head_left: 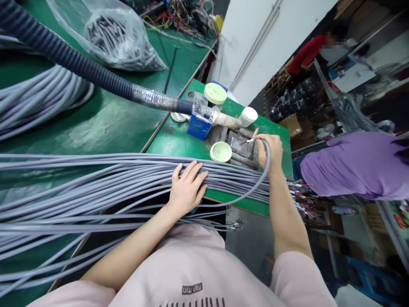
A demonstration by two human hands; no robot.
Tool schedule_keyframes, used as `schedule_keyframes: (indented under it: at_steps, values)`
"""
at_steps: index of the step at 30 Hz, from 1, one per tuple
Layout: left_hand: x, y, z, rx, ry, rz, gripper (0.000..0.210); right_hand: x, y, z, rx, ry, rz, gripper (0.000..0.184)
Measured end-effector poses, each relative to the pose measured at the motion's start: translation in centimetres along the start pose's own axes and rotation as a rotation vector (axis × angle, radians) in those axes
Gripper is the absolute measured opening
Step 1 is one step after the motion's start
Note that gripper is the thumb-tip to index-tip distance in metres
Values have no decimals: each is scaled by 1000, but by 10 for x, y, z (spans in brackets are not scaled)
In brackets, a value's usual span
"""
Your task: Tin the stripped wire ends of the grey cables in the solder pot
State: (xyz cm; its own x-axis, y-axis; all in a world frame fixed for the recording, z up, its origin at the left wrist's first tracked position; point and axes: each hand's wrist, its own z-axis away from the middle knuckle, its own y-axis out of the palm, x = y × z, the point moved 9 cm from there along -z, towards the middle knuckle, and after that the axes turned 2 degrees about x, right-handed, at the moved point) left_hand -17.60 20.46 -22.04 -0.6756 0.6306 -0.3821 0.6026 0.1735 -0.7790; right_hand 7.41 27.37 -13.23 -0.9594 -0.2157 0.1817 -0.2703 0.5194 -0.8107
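A bent grey cable (267,157) is pinched in my right hand (270,153), its stripped end with thin red and white wires (245,142) pointing left. Those wire tips are over a squarish metal pot with a flat silvery surface (240,147); whether they touch it I cannot tell. My left hand (189,183) lies with fingers spread on a thick bundle of grey cables (140,179) running across the tables. Several stripped cable ends (302,198) stick out past the right edge. A pale yellow-green lid or shallow dish (220,152) sits between my hands, beside the pot.
A ribbed dark hose (96,70) ends in a pale nozzle (227,120) above the pot. Around it stand a blue box (199,125), a lidded jar (215,94) and a white cup (248,116). A clear bag (124,38) lies behind. A person in purple (354,166) is at right.
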Motion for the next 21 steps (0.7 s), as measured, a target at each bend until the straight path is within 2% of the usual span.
schedule_keyframes:
  at_steps: [3,6,8,9,12,14,16,19,21]
  values:
    - [2,-2,-1,-13,-21,62,32,36,-36,21,-95,-21,-61,22]
    - [2,-11,-1,-71,-65,299,25,77,-55,48,-120,-102,-136,20]
    - [0,-12,0,-72,-131,593,21,103,-62,69,-164,-192,-168,23]
    - [-2,-7,0,-35,-185,776,22,115,-62,80,-174,-240,-167,26]
    - [-21,21,3,171,-376,1324,35,140,-49,114,-152,-342,-129,35]
    - [-34,34,7,255,-474,1557,42,149,-38,133,-126,-373,-124,35]
    - [-40,42,9,287,-541,1663,45,153,-31,146,-95,-401,-151,34]
    - [-44,45,11,333,-554,1693,46,150,-34,156,-79,-407,-258,40]
    - [-44,43,11,352,-529,1646,43,140,-40,156,-76,-330,-383,43]
